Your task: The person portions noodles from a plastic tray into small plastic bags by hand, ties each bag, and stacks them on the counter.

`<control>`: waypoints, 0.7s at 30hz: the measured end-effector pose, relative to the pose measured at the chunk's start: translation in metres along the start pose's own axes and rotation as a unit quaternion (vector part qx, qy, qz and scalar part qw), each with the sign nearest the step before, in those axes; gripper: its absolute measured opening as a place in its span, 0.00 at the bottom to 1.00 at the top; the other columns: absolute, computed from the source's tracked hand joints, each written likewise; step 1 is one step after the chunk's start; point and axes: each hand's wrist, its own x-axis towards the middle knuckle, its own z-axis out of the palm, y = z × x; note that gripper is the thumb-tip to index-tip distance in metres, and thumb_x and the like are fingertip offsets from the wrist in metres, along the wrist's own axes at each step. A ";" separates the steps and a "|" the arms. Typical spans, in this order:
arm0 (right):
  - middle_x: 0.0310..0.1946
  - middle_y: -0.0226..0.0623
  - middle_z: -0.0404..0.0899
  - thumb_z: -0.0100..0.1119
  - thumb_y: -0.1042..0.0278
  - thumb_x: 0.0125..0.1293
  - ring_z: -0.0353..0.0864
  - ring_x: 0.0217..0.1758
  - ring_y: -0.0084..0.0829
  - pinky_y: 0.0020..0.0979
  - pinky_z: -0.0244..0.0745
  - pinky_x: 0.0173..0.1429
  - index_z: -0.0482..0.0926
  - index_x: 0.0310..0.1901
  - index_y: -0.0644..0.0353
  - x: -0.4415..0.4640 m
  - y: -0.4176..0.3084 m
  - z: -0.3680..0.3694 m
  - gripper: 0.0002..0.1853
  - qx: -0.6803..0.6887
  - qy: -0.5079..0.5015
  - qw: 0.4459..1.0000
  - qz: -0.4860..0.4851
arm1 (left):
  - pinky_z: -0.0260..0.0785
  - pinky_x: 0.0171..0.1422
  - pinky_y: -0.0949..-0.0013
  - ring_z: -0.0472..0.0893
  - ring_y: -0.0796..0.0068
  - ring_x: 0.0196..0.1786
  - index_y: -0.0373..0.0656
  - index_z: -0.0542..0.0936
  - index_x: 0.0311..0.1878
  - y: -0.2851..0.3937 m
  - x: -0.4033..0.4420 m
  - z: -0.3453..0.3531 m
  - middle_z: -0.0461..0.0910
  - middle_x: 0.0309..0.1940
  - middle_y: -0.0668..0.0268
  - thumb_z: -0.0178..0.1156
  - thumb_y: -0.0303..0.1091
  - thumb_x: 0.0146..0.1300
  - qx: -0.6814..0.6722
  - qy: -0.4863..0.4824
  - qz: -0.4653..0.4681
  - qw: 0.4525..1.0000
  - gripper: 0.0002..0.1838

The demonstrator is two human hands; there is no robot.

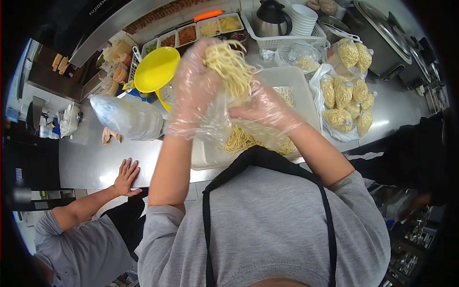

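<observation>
Both of my hands wear clear plastic gloves. My left hand [198, 86] is raised over the tray and closed round a bundle of pale noodles [232, 71], whose strands hang down to the right. Close by, at the lower right of the bundle, is my right hand [267, 105], its fingers partly curled by the noodles and loose plastic; what it grips, if anything, is hidden. Beneath them is a whitish plastic tray [306, 100] with more loose noodles [239, 141] in it.
Bagged noodle portions [346, 103] lie right of the tray. A yellow plate [157, 69] and a large plastic-wrapped bundle [126, 117] stand left. Behind are topping containers [186, 34] and a basket [272, 43] with a jug and bowls. Another person's hand [126, 178] rests at the counter's front-left edge.
</observation>
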 end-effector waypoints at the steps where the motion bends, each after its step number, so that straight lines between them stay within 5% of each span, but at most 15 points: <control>1: 0.51 0.51 0.70 0.68 0.52 0.44 0.70 0.55 0.44 0.37 0.64 0.58 0.64 0.57 0.60 0.001 0.003 -0.001 0.39 0.001 -0.001 1.000 0.000 | 0.69 0.43 0.70 0.78 0.70 0.37 0.42 0.74 0.40 -0.013 -0.009 0.009 0.78 0.34 0.62 0.56 0.20 0.46 -0.041 -0.007 -0.026 0.999 0.15; 3: 0.42 0.50 0.75 0.61 0.65 0.50 0.75 0.47 0.45 0.37 0.69 0.50 0.69 0.51 0.58 0.002 0.024 -0.007 0.25 -0.214 -0.157 0.957 0.117 | 0.69 0.43 0.70 0.77 0.71 0.37 0.42 0.74 0.41 -0.034 -0.028 0.018 0.78 0.33 0.64 0.56 0.20 0.46 -0.083 -0.013 -0.054 0.995 0.16; 5: 0.34 0.52 0.76 0.53 0.70 0.53 0.76 0.39 0.48 0.39 0.70 0.46 0.73 0.44 0.59 -0.005 0.074 -0.004 0.14 -0.341 -0.139 0.927 0.072 | 0.67 0.47 0.72 0.76 0.71 0.41 0.42 0.74 0.42 -0.045 -0.053 0.017 0.77 0.35 0.64 0.59 0.22 0.46 -0.273 -0.120 -0.232 0.926 0.16; 8: 0.35 0.50 0.77 0.49 0.73 0.53 0.76 0.40 0.46 0.39 0.70 0.46 0.74 0.40 0.59 -0.002 0.082 -0.028 0.11 -0.365 -0.173 0.909 0.104 | 0.64 0.53 0.71 0.74 0.68 0.46 0.41 0.73 0.44 -0.064 -0.069 -0.005 0.73 0.39 0.61 0.59 0.24 0.48 -0.220 -0.233 -0.326 0.889 0.17; 9: 0.35 0.50 0.77 0.49 0.73 0.53 0.76 0.40 0.46 0.39 0.70 0.46 0.74 0.40 0.59 0.001 0.071 -0.038 0.11 -0.364 -0.176 0.909 0.104 | 0.64 0.53 0.71 0.74 0.68 0.46 0.41 0.73 0.44 -0.067 -0.072 -0.011 0.73 0.39 0.61 0.59 0.24 0.48 -0.220 -0.231 -0.328 0.889 0.17; 11: 0.32 0.48 0.76 0.51 0.74 0.52 0.76 0.38 0.43 0.36 0.70 0.43 0.74 0.39 0.59 0.010 0.038 -0.066 0.11 -0.342 -0.196 0.914 0.092 | 0.64 0.53 0.70 0.72 0.70 0.50 0.39 0.71 0.50 -0.070 -0.075 -0.017 0.71 0.46 0.61 0.59 0.22 0.46 0.132 -0.197 -0.086 0.968 0.23; 14: 0.29 0.41 0.75 0.54 0.74 0.52 0.75 0.34 0.34 0.29 0.70 0.40 0.73 0.38 0.59 0.019 0.003 -0.088 0.09 -0.301 -0.216 0.928 0.035 | 0.64 0.53 0.69 0.73 0.68 0.48 0.38 0.71 0.53 -0.066 -0.076 -0.018 0.71 0.46 0.61 0.58 0.22 0.45 0.217 -0.218 -0.076 0.948 0.26; 18: 0.27 0.34 0.74 0.56 0.73 0.52 0.73 0.32 0.27 0.24 0.68 0.38 0.72 0.36 0.60 0.031 -0.034 -0.077 0.08 -0.115 -0.202 0.972 -0.028 | 0.64 0.52 0.72 0.73 0.72 0.47 0.40 0.68 0.57 -0.056 -0.072 -0.009 0.72 0.46 0.64 0.59 0.21 0.45 0.111 -0.170 -0.045 0.978 0.31; 21: 0.29 0.31 0.74 0.57 0.73 0.54 0.73 0.34 0.24 0.24 0.69 0.38 0.73 0.34 0.61 0.044 -0.045 -0.050 0.07 0.010 -0.175 0.984 -0.011 | 0.57 0.62 0.69 0.67 0.61 0.59 0.39 0.64 0.60 -0.040 -0.069 -0.007 0.65 0.56 0.55 0.62 0.28 0.44 -0.022 -0.210 -0.158 0.965 0.35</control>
